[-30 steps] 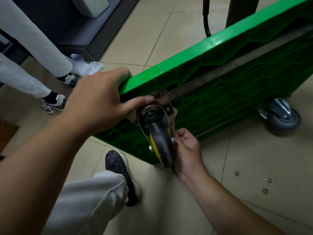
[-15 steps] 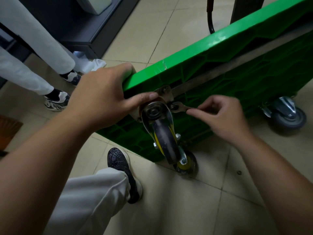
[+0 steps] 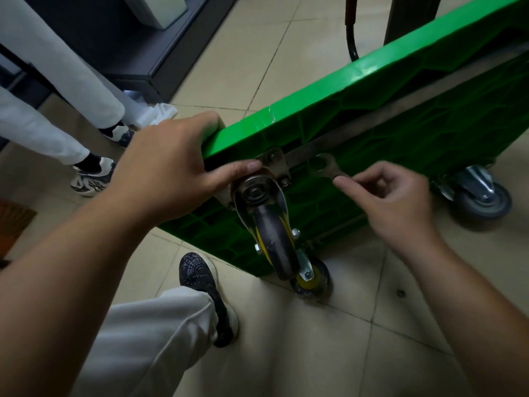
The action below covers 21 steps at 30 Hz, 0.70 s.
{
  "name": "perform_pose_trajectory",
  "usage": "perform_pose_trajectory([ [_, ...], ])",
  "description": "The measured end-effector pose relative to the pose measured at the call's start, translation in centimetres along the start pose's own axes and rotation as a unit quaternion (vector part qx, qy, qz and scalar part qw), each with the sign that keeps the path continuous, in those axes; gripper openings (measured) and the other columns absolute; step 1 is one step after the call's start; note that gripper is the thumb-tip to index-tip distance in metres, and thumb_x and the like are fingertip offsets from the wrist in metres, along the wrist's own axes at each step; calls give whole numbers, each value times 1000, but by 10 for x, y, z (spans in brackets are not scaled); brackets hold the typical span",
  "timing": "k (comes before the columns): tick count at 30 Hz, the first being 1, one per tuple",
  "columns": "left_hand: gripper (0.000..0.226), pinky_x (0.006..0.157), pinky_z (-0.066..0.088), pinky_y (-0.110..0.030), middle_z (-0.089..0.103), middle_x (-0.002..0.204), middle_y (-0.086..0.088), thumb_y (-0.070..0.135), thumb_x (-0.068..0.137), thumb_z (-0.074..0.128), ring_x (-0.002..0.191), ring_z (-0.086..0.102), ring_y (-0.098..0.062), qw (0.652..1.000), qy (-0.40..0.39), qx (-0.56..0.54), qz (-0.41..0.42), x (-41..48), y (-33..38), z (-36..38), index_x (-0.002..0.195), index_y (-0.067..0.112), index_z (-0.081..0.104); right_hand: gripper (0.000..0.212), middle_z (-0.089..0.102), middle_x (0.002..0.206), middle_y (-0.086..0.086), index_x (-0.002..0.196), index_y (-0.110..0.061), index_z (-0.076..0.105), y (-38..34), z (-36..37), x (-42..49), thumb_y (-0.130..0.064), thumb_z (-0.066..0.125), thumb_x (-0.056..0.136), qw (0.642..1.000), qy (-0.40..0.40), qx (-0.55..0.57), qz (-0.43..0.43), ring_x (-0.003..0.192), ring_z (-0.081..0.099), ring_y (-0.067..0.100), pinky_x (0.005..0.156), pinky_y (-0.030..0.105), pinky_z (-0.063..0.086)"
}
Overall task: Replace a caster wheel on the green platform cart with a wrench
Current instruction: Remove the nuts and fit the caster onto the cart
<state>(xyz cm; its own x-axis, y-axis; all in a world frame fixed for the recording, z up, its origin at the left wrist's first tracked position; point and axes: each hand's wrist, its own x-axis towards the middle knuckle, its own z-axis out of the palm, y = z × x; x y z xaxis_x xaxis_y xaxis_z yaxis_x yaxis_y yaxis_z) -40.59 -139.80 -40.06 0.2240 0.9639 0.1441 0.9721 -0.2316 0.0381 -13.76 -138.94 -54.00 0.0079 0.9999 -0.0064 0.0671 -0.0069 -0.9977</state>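
Observation:
The green platform cart (image 3: 400,121) stands tipped on its side edge, underside facing me. A caster wheel (image 3: 272,239) with a black tyre and yellow hub sits at the cart's near upper corner on a metal mounting plate (image 3: 276,164). My left hand (image 3: 169,167) grips the cart's corner edge, its thumb pressing on the plate just above the caster's swivel. My right hand (image 3: 392,202) pinches the handle of a flat metal wrench (image 3: 326,167), whose open jaw lies against the underside just right of the plate.
A second yellow-hub caster (image 3: 310,277) lies on the tile floor below the cart. A grey caster (image 3: 481,196) is on the cart's right end. My shoe (image 3: 206,287) is by the cart's lower edge. Another person's legs (image 3: 57,110) stand at the left, beside a dark cabinet (image 3: 137,47).
My right hand left the caster's lower side, rose to the right of the mounting plate and now pinches the wrench there. The caster on the floor came into view. My left hand stayed put.

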Motion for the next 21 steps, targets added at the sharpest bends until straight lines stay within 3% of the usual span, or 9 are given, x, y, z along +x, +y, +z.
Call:
perform_pose_trajectory([
  [2,71,55,41,-36,48,62,9,89,79,41,57,49,-12,1000,0,-3,0,0,0,0,90,21,55,32,69,68,-2,81,-12,65,16,21,-19,-40,77,71,974,25,184,133,59,60,8,59,18,51],
  [5,68,54,36,-35,46,62,9,87,80,44,56,46,-10,1000,4,-4,0,-1,1,1,89,21,54,29,65,68,-1,77,-14,60,31,50,-38,-40,74,72,918,27,319,235,57,53,10,57,18,48],
  [10,66,53,31,-33,44,61,10,87,80,45,56,44,-7,1000,6,-5,0,-2,1,1,87,21,52,33,64,67,-1,73,-19,59,33,81,-52,-44,78,65,897,-4,374,238,59,53,11,63,27,43],
  [14,64,55,35,-34,43,61,11,85,81,46,56,44,-6,1000,7,-7,-2,-3,1,1,88,22,52,41,63,74,9,65,-28,65,35,98,-53,-57,92,54,898,-28,364,245,78,55,29,81,55,46],
  [16,63,55,33,-34,43,61,11,84,82,47,56,43,-6,1000,9,-2,-3,-3,2,1,87,22,51,35,61,81,19,66,-26,66,37,103,-52,-50,90,63,895,-35,364,255,84,53,37,87,70,43],
  [17,62,54,33,-34,43,61,10,84,82,48,56,43,-7,1000,8,0,-3,-3,2,1,87,22,50,28,61,82,22,67,-25,65,40,105,-51,-41,87,73,892,-35,366,262,83,53,38,85,71,44],
  [19,62,55,33,-34,44,62,10,84,82,48,56,44,-8,1000,5,-1,-2,-2,2,1,87,23,50,26,61,73,15,65,-23,64,43,107,-48,-24,78,86,894,-28,365,260,72,53,30,72,54,47],
  [21,62,55,34,-34,45,62,10,85,82,48,57,45,-8,1000,5,-2,-3,-2,1,1,87,23,50,22,62,66,7,66,-20,61,41,107,-45,-23,76,82,905,-12,350,242,64,52,21,67,38,41],
])
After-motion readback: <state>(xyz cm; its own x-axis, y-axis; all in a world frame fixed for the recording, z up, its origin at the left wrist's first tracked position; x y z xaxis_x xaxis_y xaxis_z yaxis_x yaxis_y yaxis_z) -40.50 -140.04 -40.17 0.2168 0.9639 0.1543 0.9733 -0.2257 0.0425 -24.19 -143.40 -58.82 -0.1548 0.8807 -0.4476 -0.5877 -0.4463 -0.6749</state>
